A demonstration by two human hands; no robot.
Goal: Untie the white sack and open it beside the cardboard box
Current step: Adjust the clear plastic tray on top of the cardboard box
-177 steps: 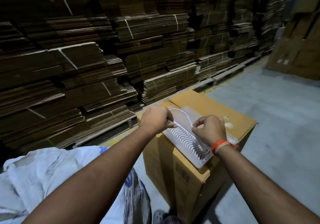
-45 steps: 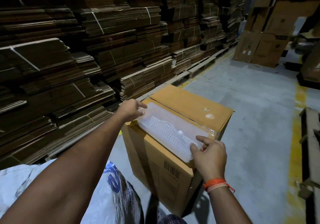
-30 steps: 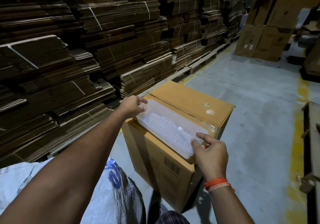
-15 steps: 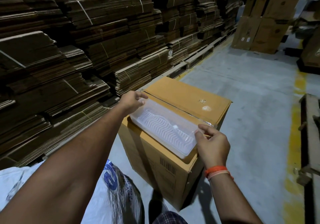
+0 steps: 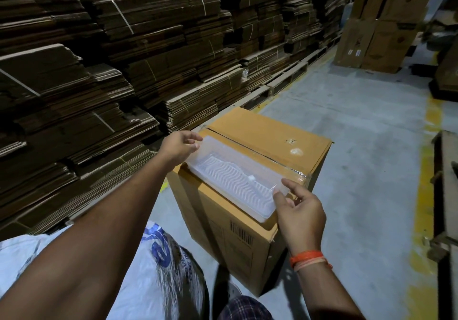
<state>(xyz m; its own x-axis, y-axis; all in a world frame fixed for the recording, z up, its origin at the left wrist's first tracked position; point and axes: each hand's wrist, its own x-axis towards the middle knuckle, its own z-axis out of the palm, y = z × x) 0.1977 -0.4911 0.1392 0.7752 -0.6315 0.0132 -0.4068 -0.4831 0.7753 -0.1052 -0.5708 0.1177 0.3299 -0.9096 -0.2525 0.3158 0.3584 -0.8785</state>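
left hand (image 5: 179,146), right hand (image 5: 298,212), fingers curled

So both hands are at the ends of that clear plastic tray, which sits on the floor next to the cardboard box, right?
Not quite. The head view shows the clear plastic tray lying on top of the cardboard box, not on the floor. The rest holds: the left hand is at its far end and the right hand at its near end.

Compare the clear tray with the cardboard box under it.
The clear tray is translucent whitish plastic; the cardboard box is opaque brown.
The tray is shallow and narrow, covering only the near part of the box's top; the box is tall and much bulkier.
The tray is held at both ends, by the left hand and the right hand; the box stands on the floor, untouched.
Both are rectangular.
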